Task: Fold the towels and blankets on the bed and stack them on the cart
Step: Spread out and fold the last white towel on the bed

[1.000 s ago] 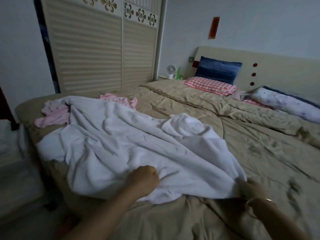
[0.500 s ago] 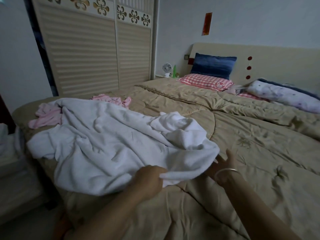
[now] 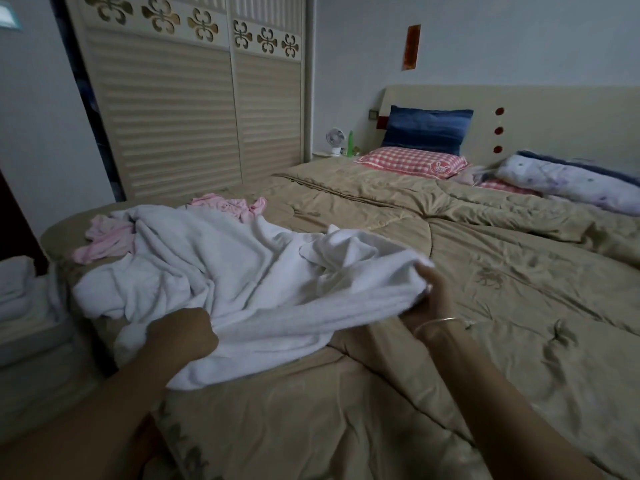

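Left grip (image 3: 183, 336) fisted on the near hem of the white towel (image 3: 242, 271). Right grip (image 3: 433, 292) pinching its right corner, fingers mostly buried in cloth. Hem is stretched between them, rising to the right; towel's long axis runs back-left across the bed (image 3: 519, 306). Terry pile, heavily rumpled, far end bunched. Quilt is tan, stitched, slightly sheeny. Pink cloth (image 3: 107, 239) half hidden under towel's far edge. Folded white stack (image 3: 17, 292) at left, cut off, dim.

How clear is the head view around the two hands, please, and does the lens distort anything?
Head view: dim, bluish light with no glare; the white towel shows clearly; motion blur smears its edge at the right hand; the left hand is sharp but dark; the wide-angle lens tilts the wardrobe.
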### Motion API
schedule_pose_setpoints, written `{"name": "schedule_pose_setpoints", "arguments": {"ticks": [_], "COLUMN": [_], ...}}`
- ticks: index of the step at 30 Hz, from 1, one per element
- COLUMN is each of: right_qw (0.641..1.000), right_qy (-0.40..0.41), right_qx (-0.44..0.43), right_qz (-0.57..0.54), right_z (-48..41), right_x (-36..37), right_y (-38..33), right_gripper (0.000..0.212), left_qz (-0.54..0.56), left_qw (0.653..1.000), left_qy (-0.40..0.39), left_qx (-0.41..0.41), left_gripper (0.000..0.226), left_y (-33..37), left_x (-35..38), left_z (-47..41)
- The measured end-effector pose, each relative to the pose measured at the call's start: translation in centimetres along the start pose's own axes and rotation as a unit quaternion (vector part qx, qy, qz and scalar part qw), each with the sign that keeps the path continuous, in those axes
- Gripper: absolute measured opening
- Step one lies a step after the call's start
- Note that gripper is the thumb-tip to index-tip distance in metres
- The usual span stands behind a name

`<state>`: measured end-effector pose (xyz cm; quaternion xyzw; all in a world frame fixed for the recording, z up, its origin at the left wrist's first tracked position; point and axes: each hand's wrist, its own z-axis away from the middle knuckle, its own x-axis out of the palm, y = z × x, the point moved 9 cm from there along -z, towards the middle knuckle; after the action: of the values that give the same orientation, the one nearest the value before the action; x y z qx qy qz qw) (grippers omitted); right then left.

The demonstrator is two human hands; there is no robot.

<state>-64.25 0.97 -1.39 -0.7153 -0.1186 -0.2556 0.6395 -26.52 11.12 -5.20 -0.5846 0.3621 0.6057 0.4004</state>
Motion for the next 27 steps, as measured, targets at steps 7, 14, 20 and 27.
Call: {"name": "schedule_pose_setpoints", "arguments": {"ticks": [7, 14, 20, 27], "right_qw": [0.91, 0.648, 0.771, 0.77], "right_qy": [-0.37, -0.377, -0.116, -0.151], "right_qx": [0.163, 0.282, -0.002, -0.022], "right_qz": [0.093, 0.599, 0.626, 0.619], "right_z": [11.9, 16.0, 7.4, 2.7], "right_x": [-3.7, -13.1, -11.6, -5.3], "right_y": [-5.6, -2.7, -6.6, -0.4], "right_gripper": [0.051, 0.029, 0.027, 0.031], "left_qz": [-0.08, 0.226, 0.301, 0.353], "left_qw": [0.996, 0.953, 0.869, 0.795], "left_qy": [0.026, 0.045, -0.142, -0.321], "left_qx": [-0.008, 0.195, 0.367, 0.376], "left_gripper": [0.061, 0.031, 0.043, 0.022], "left_y": [2.5, 16.5, 26.9, 25.8], "left_x": [-0.9, -4.6, 0.7, 6.3], "left_z": [0.3, 7.9, 17.7, 18.3]}}
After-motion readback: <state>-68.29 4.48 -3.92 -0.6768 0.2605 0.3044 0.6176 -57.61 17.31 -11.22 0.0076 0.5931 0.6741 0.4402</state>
